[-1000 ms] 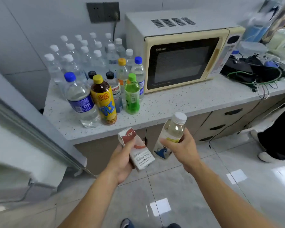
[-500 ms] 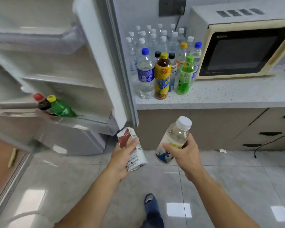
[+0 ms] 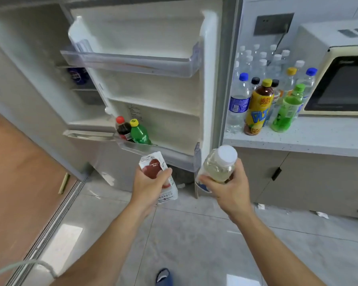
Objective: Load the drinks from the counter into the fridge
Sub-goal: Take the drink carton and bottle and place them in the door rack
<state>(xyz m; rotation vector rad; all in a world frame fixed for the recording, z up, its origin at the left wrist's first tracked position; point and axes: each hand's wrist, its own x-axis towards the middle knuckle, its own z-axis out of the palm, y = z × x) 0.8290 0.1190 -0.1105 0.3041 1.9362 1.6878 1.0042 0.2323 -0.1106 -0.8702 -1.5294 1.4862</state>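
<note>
My left hand (image 3: 148,187) grips a red-and-white drink carton (image 3: 153,166) just in front of the open fridge door (image 3: 153,96). My right hand (image 3: 227,190) holds a clear bottle with a white cap (image 3: 219,164) at the door's right edge. The door's bottom shelf (image 3: 174,154) holds a red-capped cola bottle (image 3: 123,127) and a green bottle with a yellow cap (image 3: 139,133). On the counter (image 3: 318,139) to the right stand several drinks: a blue-capped water bottle (image 3: 238,102), a yellow-labelled tea bottle (image 3: 258,108), a green bottle (image 3: 286,108) and clear water bottles behind.
A cream microwave (image 3: 339,75) sits on the counter at the right, under a wall socket (image 3: 273,23). The door's upper shelf (image 3: 132,62) is a clear plastic bin. Cabinet fronts (image 3: 298,178) lie below the counter. A wooden floor (image 3: 15,182) starts at left; my shoe (image 3: 163,277) is below.
My view has swung left from the counter to the open fridge door. Both hands, still holding the carton and the bottle, have come close to the door's bottom shelf.
</note>
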